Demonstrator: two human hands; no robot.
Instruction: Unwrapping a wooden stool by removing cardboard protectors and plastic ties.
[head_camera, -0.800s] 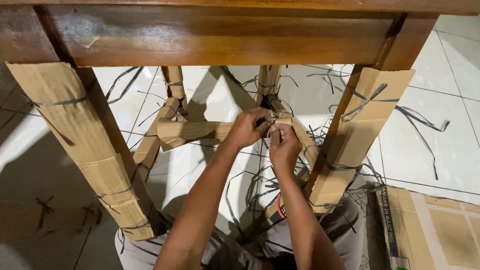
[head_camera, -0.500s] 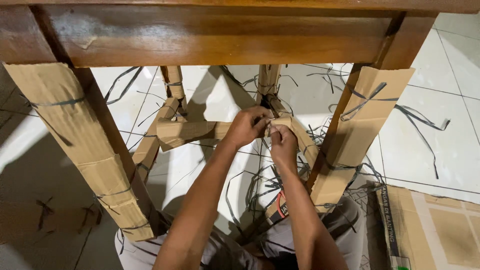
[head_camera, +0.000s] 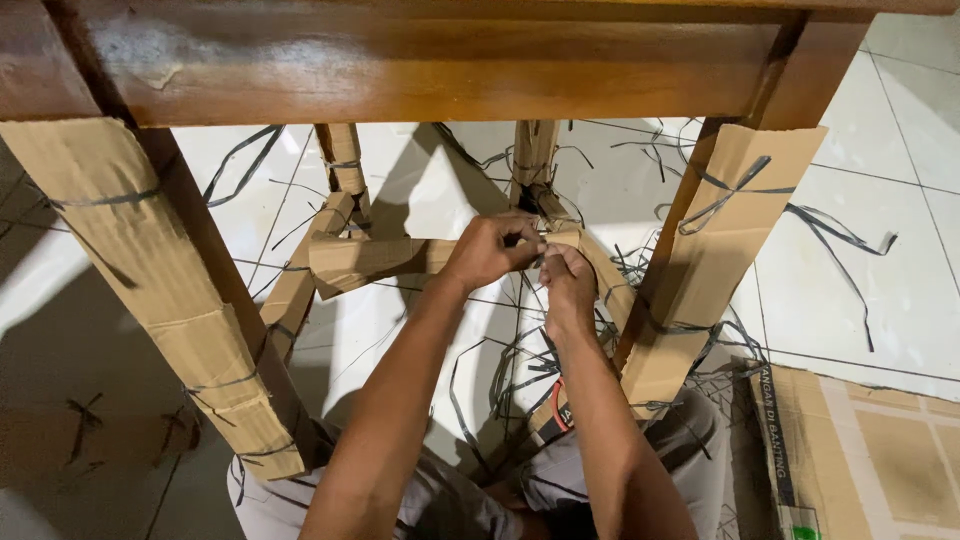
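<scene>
Hands barely shifted, left hand and right hand grip cardboard-wrapped rail

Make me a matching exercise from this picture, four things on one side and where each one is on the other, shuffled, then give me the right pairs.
Things:
1. left hand
2. right hand
3. flat cardboard sheet
4. grey plastic straps

Places:
A. lying loose on the white floor tiles
B. gripping the cardboard-wrapped crossbar from above
C. on the floor at the lower right
D. just below the other hand, fingers at the crossbar's end

Pairs: 1-B, 2-D, 3-C, 4-A
</scene>
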